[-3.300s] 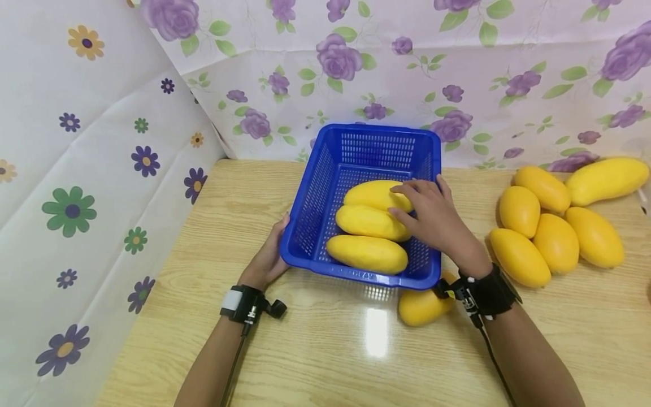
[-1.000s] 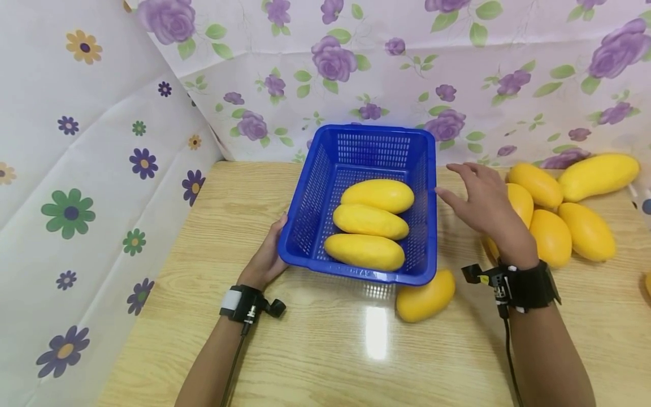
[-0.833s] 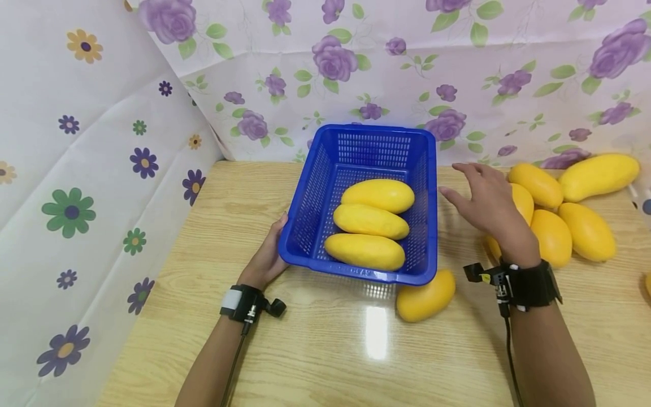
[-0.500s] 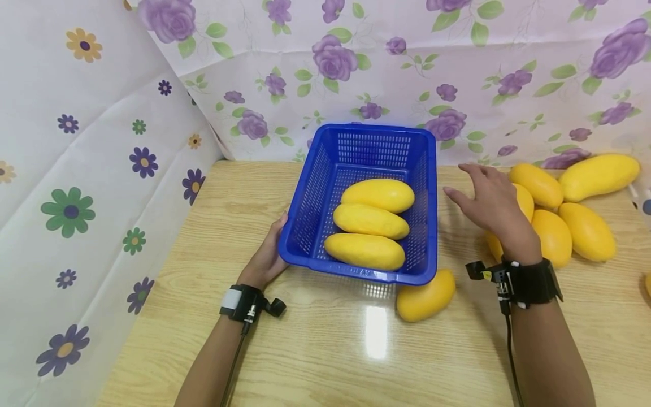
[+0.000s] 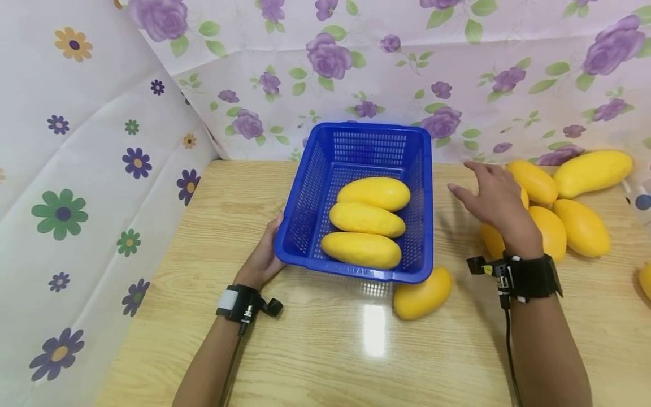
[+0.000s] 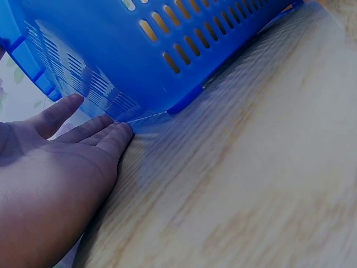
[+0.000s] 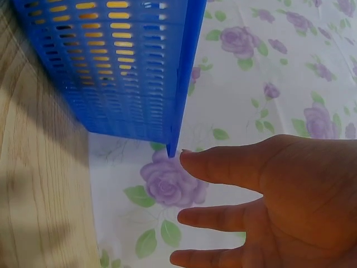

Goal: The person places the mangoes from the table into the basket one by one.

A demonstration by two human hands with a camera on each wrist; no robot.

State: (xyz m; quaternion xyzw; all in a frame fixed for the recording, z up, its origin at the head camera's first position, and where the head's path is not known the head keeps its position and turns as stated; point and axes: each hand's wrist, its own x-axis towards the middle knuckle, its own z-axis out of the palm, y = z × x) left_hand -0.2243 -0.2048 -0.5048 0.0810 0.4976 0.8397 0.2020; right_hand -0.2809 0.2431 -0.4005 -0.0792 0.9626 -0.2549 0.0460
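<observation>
Blue basket (image 5: 325, 186) sits centre frame on wooden table (image 5: 315, 362), back rim close to flowered cloth (image 5: 458, 73); bare tabletop across lower frame. Three mangoes (image 5: 367, 219) lie inside, side by side. Single mango (image 5: 422, 285) touches basket's lower right corner. Loose mango pile (image 5: 564, 212) at right edge.

Left wrist view: left hand (image 6: 61, 167) flat, straight fingers pressing basket's lower corner.

Right wrist view: right hand (image 7: 279, 206) spread wide, holding nothing, just beside basket's far corner. Head view puts it over pile, right of basket.
</observation>
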